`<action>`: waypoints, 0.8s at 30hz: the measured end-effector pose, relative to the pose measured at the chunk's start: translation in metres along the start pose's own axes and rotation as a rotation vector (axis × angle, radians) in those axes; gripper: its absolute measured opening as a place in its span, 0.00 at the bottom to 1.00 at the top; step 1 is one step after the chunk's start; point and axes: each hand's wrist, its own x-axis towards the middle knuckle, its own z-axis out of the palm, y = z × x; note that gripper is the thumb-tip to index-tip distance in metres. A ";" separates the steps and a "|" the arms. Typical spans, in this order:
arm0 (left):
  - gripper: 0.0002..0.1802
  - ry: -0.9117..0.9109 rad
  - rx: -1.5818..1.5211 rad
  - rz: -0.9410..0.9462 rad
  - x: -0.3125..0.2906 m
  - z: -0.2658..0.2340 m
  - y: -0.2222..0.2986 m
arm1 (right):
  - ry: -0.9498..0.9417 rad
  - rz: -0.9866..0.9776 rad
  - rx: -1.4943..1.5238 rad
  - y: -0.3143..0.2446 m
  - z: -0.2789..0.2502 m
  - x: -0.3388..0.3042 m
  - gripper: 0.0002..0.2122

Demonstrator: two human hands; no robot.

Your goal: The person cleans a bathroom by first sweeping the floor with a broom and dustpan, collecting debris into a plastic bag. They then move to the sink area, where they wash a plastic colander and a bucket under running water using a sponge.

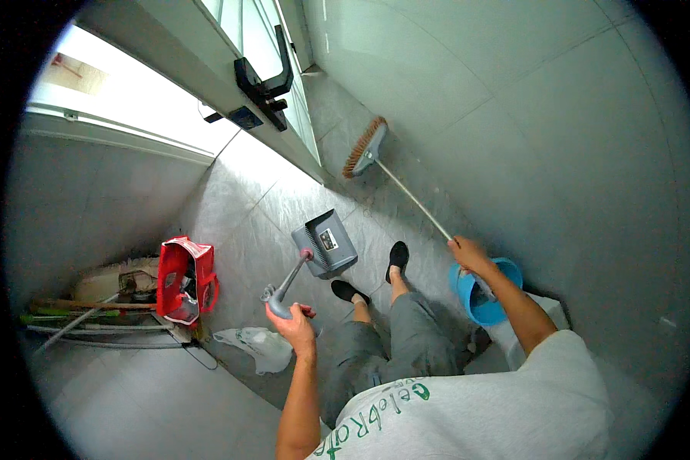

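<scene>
My left hand (293, 326) is closed round the grey handle of a dustpan (336, 244). The grey pan hangs or rests just ahead of my feet; I cannot tell whether it touches the floor. My right hand (470, 253) grips the pale pole of a broom (415, 201), which slants away to the far left. Its grey head with brown bristles (366, 147) is at the far end, between the door and the right wall. A blue bucket (462, 287) stands right beside my right forearm, partly hidden by it.
A part-open door (284, 138) with a black handle (272, 77) stands ahead. At left are a red bag (205, 277) and several poles (92, 328). A white plastic bag (262, 349) lies on the tiled floor (241, 230). Grey walls (560, 153) close in on the right.
</scene>
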 end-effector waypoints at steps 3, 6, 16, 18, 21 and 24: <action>0.33 0.020 0.002 -0.009 -0.003 0.003 -0.002 | 0.229 -0.105 -0.407 -0.014 -0.034 0.009 0.17; 0.33 0.020 -0.036 -0.027 -0.002 0.003 -0.001 | 0.377 -0.150 -0.657 -0.043 -0.065 0.069 0.23; 0.18 -0.045 -0.078 -0.413 0.040 -0.033 0.050 | 0.058 -0.117 -0.481 0.041 0.008 0.113 0.28; 0.18 -0.059 -0.102 -0.452 0.049 -0.038 0.055 | -0.022 -0.043 -0.356 0.062 0.018 0.081 0.27; 0.17 -0.022 -0.214 -0.709 0.061 -0.049 0.057 | -0.116 0.084 -0.073 0.066 0.000 0.026 0.26; 0.18 0.001 -0.286 -0.808 0.067 -0.058 0.053 | -0.050 0.128 -0.076 0.054 -0.005 -0.031 0.27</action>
